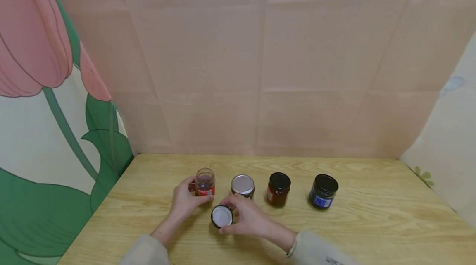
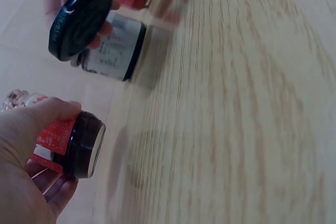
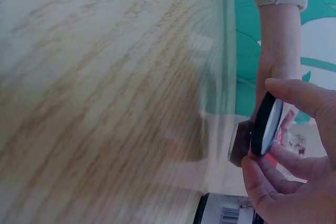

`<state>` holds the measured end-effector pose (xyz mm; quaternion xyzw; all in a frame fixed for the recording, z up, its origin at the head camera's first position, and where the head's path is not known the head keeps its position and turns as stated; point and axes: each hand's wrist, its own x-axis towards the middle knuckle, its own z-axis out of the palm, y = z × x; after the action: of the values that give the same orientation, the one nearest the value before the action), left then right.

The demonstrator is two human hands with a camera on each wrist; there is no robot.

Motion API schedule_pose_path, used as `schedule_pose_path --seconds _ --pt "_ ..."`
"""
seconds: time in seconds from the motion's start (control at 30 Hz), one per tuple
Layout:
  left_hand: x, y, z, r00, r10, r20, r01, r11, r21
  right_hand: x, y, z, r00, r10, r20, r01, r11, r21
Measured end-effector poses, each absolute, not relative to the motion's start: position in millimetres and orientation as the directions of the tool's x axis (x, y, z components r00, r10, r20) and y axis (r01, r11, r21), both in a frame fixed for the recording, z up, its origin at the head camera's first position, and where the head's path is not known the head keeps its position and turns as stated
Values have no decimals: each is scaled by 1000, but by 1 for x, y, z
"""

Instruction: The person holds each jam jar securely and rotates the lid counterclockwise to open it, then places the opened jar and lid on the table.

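Observation:
My left hand (image 1: 186, 199) grips a small glass jar (image 1: 205, 182) with a red label, its thumb in front and its fingers round the far side. The jar's mouth is uncovered and faces up; in the left wrist view its dark base (image 2: 86, 145) appears a little off the tabletop. To the right, my right hand (image 1: 249, 217) pinches a round black lid (image 1: 222, 216) by its rim between thumb and fingers. The lid is tilted on edge, its white inside turned toward the head camera. In the left wrist view its black outer face (image 2: 81, 24) shows.
Behind my right hand stands a jar with a silver-topped lid (image 1: 243, 184) and a pale label. Farther right are a dark red jar with a black lid (image 1: 279, 190) and a blue-labelled jar with a black lid (image 1: 323, 192). A pink cloth (image 1: 260, 70) hangs behind the wooden table (image 1: 372, 215).

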<state>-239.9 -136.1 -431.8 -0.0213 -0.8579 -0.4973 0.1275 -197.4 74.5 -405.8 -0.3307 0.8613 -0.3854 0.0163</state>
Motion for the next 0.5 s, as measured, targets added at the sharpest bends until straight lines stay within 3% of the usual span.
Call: schedule_pose_path --seconds 0.5 --pt "-244 -141 -435 -965 -63 255 185 524 831 -197 53 -413 -776 -613 153 -558 552 -620"
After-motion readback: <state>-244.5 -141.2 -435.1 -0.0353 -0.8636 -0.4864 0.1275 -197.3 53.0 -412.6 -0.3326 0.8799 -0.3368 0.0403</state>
